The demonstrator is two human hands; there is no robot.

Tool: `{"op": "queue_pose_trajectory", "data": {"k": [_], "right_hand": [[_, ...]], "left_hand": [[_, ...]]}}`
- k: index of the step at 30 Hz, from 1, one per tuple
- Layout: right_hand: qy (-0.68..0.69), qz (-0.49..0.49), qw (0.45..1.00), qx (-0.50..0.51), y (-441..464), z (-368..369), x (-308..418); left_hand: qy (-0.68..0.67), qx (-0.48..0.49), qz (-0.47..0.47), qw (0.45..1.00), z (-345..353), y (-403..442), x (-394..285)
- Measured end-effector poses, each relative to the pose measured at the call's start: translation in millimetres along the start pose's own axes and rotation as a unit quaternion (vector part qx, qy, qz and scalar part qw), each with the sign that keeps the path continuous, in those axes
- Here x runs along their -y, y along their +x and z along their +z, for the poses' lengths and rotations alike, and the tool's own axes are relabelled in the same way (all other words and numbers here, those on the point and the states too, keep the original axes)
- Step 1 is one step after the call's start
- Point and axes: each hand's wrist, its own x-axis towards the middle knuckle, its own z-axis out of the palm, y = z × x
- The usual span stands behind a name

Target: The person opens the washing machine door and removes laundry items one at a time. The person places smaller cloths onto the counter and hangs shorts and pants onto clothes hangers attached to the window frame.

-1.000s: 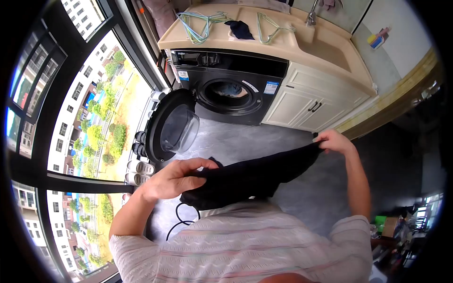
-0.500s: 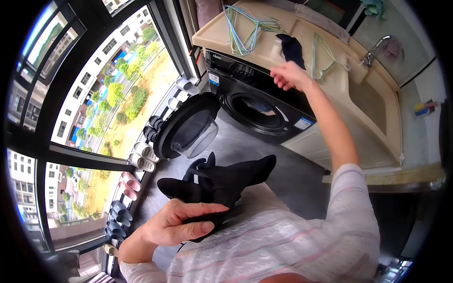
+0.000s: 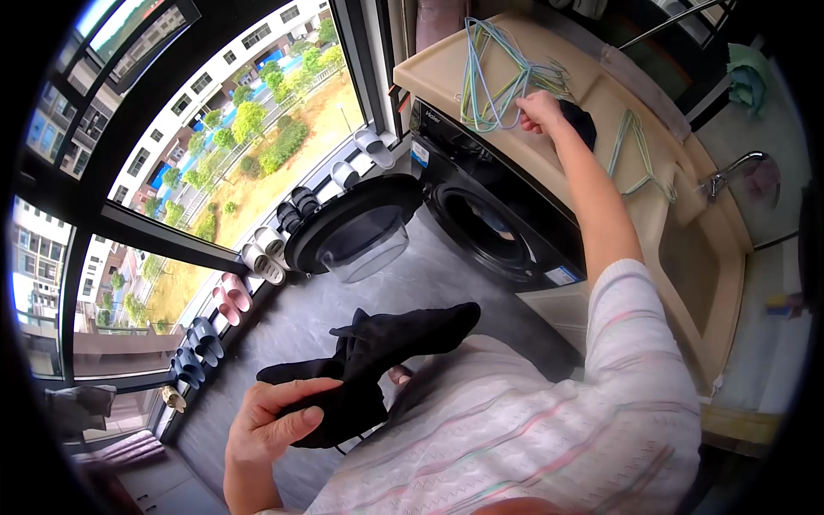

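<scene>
My left hand (image 3: pixel 279 421) is closed on a bunched black garment (image 3: pixel 378 356), thumb and forefinger pinching its near side. The garment has rounded ends and thin loops, and it hangs in front of my body; its exact kind is not clear. Over the counter, my right hand (image 3: pixel 542 113) has its fingers curled against the wire of a blue-green clothes hanger (image 3: pixel 482 73) at the edge of a hanger pile. Another piece of dark cloth (image 3: pixel 580 124) lies on the counter, partly hidden behind my right wrist.
Below the counter (image 3: pixel 433 69), a black washing machine (image 3: pixel 549 236) has its round door (image 3: pixel 356 227) swung open, with some cloth inside the drum. More hangers (image 3: pixel 631 154) lie near the tap (image 3: pixel 730 172) and sink. Several pairs of slippers (image 3: pixel 206 339) line the window.
My right hand has moved from above the washing machine's front to the hanger pile. My left hand has shifted down and left with the black garment. The view has turned.
</scene>
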Motion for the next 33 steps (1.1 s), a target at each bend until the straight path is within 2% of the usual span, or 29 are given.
{"op": "queue_pose_trajectory", "data": {"k": [2,3,4,6,8,10,11,12,14,16,19,20,22,23,26,27,30,33], "right_hand": [[0.039,-0.016,0.998,-0.053,2.3,-10.3,-6.1],[0.127,-0.021,0.988,-0.087,3.5,-13.0,-8.0],[0.236,-0.008,0.968,-0.087,4.0,-17.8,-7.6],[0.307,-0.017,0.948,-0.085,6.9,-29.2,-3.5],[0.423,-0.086,0.898,-0.082,-3.4,-33.5,9.9],[0.44,-0.154,0.885,0.015,-34.7,-39.5,28.3],[0.422,-0.206,0.883,0.0,-53.1,-33.9,40.7],[0.401,-0.225,0.888,0.029,-82.8,-32.3,57.0],[0.41,-0.309,0.855,0.077,-129.8,-22.5,67.1],[0.459,-0.338,0.816,0.096,-175.5,-2.5,57.8],[0.455,-0.262,0.842,0.126,-257.8,45.5,74.5],[0.48,-0.261,0.825,0.143,-262.1,45.4,81.8],[0.531,-0.258,0.789,0.172,-265.5,38.6,108.0],[0.534,-0.224,0.786,0.218,-260.4,37.3,112.7],[0.53,-0.202,0.756,0.326,-267.0,66.4,108.3],[0.544,-0.173,0.76,0.31,-273.2,75.4,108.2],[0.624,-0.169,0.57,0.507,-267.0,90.5,105.5],[0.68,-0.113,0.454,0.565,-269.5,119.1,120.5]], "left_hand": [[-0.002,-0.04,0.024,0.999,2.6,-2.5,5.0],[-0.033,-0.04,0.0,0.999,-3.9,-8.5,9.6],[-0.045,-0.051,0.006,0.998,-4.8,-11.6,9.7],[-0.07,-0.075,0.015,0.995,-7.0,-16.7,9.2],[-0.07,-0.086,0.029,0.993,-14.7,-23.0,12.2],[-0.074,-0.111,0.032,0.991,-20.5,-29.7,10.3],[-0.071,-0.12,0.04,0.989,-25.3,-33.0,9.6],[-0.07,-0.129,0.046,0.988,-30.1,-35.7,10.5],[-0.07,-0.144,0.059,0.985,-34.1,-43.6,5.6],[-0.039,-0.142,0.089,0.985,-41.9,-48.7,5.1],[0.008,-0.138,0.123,0.983,-49.6,-57.6,5.8],[0.025,-0.135,0.138,0.981,-51.2,-60.9,6.2],[0.034,-0.142,0.108,0.983,-53.8,-70.3,7.0],[0.039,-0.146,0.096,0.984,-55.6,-74.4,8.4],[0.041,-0.155,0.095,0.982,-62.1,-86.7,18.2],[0.035,-0.16,0.094,0.982,-63.9,-90.6,20.8],[0.019,-0.177,0.078,0.981,-66.1,-102.6,29.0],[0.017,-0.187,0.065,0.98,-66.6,-107.7,33.0]]}}
